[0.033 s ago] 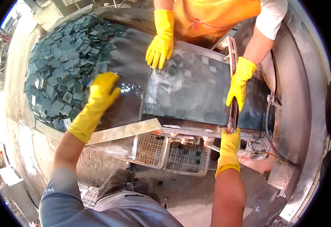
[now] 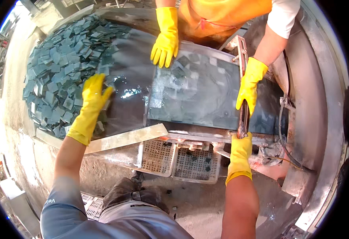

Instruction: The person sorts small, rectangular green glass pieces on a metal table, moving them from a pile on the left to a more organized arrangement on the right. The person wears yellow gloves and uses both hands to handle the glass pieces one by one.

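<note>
My left hand (image 2: 93,93), in a yellow rubber glove, is at the right edge of a heap of dark green-grey square tiles (image 2: 59,67). Its fingers are stretched out with the thumb apart, and no tile shows in its grasp. My right hand (image 2: 241,149), gloved the same way, is closed around the near end of a narrow metal bar (image 2: 244,115) that crosses the wet work surface. Under the bar and to its left, tiles (image 2: 198,101) lie flat beneath cloudy water. Farther up the same bar rests a co-worker's gloved right hand (image 2: 251,85).
Across from me stands a co-worker in an orange apron (image 2: 218,16), whose gloved left hand (image 2: 165,49) touches the flat tiles' far edge. A pale strip (image 2: 128,138) borders the near side. Below hang a perforated basket (image 2: 157,157) and another basket (image 2: 197,165) with tile bits. A curved metal wall (image 2: 316,107) rises at right.
My left hand has shifted left, from the wet dark surface onto the edge of the tile heap. The co-worker's left hand has moved slightly up and left. My right hand stays on the bar.
</note>
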A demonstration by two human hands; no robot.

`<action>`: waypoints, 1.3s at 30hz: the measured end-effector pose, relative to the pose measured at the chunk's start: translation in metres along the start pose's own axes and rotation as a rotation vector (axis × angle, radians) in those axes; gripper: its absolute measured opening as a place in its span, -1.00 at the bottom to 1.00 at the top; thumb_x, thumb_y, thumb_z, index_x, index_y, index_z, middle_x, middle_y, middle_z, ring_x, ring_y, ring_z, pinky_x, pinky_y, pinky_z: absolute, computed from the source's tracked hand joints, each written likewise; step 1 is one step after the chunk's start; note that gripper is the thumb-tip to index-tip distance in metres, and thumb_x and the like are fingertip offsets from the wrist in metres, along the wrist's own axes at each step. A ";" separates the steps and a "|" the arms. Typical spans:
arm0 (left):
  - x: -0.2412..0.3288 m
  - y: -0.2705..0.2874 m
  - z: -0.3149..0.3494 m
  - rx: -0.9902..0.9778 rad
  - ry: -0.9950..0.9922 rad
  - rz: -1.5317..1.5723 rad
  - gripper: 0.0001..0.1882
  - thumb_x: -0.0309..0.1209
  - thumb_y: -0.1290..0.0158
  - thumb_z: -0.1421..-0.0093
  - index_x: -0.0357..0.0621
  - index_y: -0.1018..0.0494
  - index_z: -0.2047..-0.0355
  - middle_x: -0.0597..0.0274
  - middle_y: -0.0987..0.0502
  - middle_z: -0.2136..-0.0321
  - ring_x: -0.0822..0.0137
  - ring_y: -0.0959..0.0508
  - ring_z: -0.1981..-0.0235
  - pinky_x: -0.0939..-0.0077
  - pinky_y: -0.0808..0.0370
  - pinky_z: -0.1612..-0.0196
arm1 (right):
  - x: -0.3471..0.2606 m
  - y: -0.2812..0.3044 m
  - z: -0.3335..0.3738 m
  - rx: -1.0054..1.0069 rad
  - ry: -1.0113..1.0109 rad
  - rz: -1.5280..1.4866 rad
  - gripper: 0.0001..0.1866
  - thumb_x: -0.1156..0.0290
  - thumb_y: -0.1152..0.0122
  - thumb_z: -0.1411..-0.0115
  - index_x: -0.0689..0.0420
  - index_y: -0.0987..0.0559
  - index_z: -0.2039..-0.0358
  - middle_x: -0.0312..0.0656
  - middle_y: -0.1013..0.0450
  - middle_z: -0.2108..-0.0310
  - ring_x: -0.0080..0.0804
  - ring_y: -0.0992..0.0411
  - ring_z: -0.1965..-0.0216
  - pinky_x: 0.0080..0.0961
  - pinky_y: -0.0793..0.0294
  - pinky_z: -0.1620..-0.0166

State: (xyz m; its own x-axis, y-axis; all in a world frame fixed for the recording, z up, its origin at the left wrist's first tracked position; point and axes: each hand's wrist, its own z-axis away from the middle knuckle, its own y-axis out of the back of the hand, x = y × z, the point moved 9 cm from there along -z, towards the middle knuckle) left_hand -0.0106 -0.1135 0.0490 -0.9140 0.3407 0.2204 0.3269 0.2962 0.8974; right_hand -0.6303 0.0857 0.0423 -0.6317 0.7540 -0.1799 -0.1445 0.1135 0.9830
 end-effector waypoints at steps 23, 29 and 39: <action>-0.009 -0.044 0.012 0.091 -0.065 -0.048 -0.31 -0.15 -0.40 -0.21 -0.27 -0.50 -0.24 -0.24 -0.50 -0.29 -0.31 -0.49 -0.28 -0.10 -0.39 -0.37 | -0.009 -0.006 0.002 -0.009 0.007 -0.066 -0.49 0.05 -0.44 -0.14 0.10 -0.61 0.01 0.07 -0.69 0.17 0.17 -0.65 0.11 -0.01 -0.62 0.04; 0.080 -0.051 -0.006 0.033 -0.135 0.082 -0.28 -0.16 -0.42 -0.14 -0.18 -0.51 -0.27 -0.24 -0.51 -0.27 -0.32 -0.47 -0.29 -0.17 -0.33 -0.41 | -0.016 0.009 0.009 -0.060 -0.050 -0.047 -0.50 0.07 -0.44 -0.16 0.10 -0.59 0.01 0.04 -0.68 0.16 0.16 -0.64 0.06 -0.04 -0.62 -0.01; 0.124 -0.073 -0.020 -0.323 -0.386 0.025 -0.34 -0.06 -0.34 -0.18 0.12 -0.55 -0.29 -0.14 -0.41 -0.38 -0.26 -0.34 -0.41 -0.21 -0.17 -0.49 | -0.016 0.006 0.007 -0.064 -0.040 -0.096 -0.52 0.10 -0.49 -0.15 0.08 -0.60 0.02 0.03 -0.68 0.13 0.12 -0.65 0.07 -0.05 -0.63 0.01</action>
State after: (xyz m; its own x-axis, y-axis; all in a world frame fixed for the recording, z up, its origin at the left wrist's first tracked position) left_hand -0.1530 -0.1109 0.0185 -0.7314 0.6673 0.1407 0.2005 0.0132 0.9796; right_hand -0.6154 0.0792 0.0513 -0.5821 0.7668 -0.2706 -0.2524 0.1459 0.9565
